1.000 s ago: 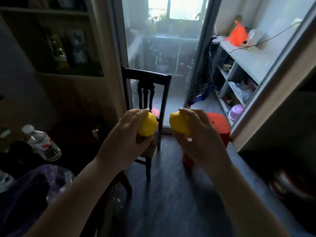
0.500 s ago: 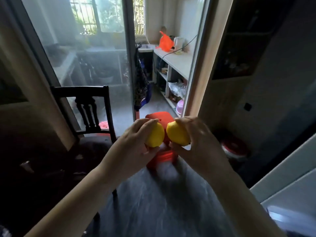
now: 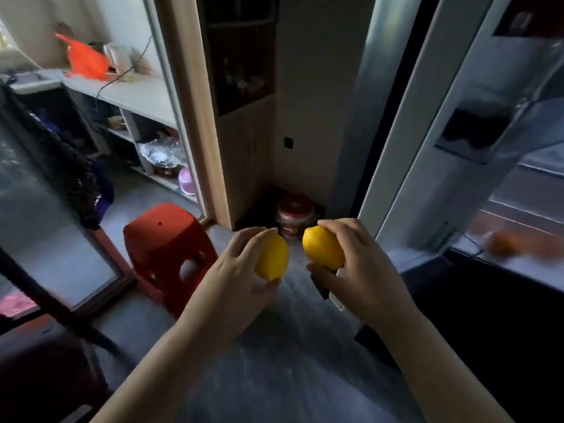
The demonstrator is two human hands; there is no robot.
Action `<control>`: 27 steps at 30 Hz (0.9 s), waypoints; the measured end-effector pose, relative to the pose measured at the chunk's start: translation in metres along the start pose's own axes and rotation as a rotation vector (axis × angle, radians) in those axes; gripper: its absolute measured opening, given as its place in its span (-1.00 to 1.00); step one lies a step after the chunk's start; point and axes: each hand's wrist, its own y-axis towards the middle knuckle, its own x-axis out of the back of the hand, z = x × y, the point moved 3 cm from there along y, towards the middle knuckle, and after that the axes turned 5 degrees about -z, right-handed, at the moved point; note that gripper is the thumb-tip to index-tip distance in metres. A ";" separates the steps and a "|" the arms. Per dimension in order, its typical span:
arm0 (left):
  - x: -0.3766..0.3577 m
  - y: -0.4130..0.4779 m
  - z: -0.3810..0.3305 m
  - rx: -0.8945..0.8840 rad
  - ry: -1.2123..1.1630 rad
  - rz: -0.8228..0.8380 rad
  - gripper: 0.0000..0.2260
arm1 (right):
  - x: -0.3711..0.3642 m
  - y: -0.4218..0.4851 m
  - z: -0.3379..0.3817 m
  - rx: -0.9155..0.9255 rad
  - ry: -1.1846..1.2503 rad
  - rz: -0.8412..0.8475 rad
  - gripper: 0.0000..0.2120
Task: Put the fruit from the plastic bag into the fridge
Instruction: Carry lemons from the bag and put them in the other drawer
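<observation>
**Two lemons in hand, fridge off to the right**

The left hand (image 3: pixel 235 276) grips a yellow oval lemon (image 3: pixel 273 257), fingers curled over its top and thumb under it. The right hand (image 3: pixel 363 270) grips a second yellow lemon (image 3: pixel 323 247) the same way. The fruits sit side by side between the hands, near each other but apart. The left lemon's long axis is near upright. The right one's is tilted, its upper end leaning toward the left hand.

Key relation: the tall white fridge (image 3: pixel 427 154) stands beyond and to the right of the right hand. Further right, about level with the hands, a pale shelf (image 3: pixel 534 271) carries a blurred orange thing (image 3: pixel 512 244). I take this for the open interior, though the blur leaves that uncertain. The right hand is the nearer one, and the left hand has the longer reach across.

A red plastic stool (image 3: pixel 168 239) stands left of the left hand on the dark grey floor (image 3: pixel 274 361). A red-lidded jar (image 3: pixel 294 216) sits on the floor just beyond the gap between the hands.

Judgement: this is the carrying stage, and neither lemon is placed yet. The next move likely calls for a swing to the right, with the right hand leading.
</observation>
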 end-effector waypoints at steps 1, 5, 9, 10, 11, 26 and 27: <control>-0.009 0.001 -0.005 -0.012 -0.009 0.030 -0.39 | 0.005 -0.009 -0.005 -0.038 -0.024 -0.001 -0.41; -0.037 0.004 -0.032 -0.102 -0.103 0.126 -0.36 | 0.033 -0.043 -0.018 -0.124 -0.123 -0.038 -0.41; -0.063 0.010 -0.068 -0.221 -0.144 0.165 -0.37 | 0.068 -0.070 -0.032 -0.179 -0.184 -0.098 -0.43; -0.069 0.012 -0.078 -0.237 -0.157 0.168 -0.37 | 0.077 -0.076 -0.036 -0.193 -0.183 -0.114 -0.44; -0.073 0.013 -0.089 -0.239 -0.175 0.183 -0.36 | 0.086 -0.082 -0.041 -0.207 -0.183 -0.127 -0.44; -0.183 0.012 -0.313 -0.369 -0.270 0.281 -0.42 | 0.273 -0.213 -0.167 -0.318 -0.327 -0.258 -0.41; -0.192 0.011 -0.330 -0.383 -0.279 0.273 -0.42 | 0.288 -0.223 -0.178 -0.327 -0.344 -0.275 -0.41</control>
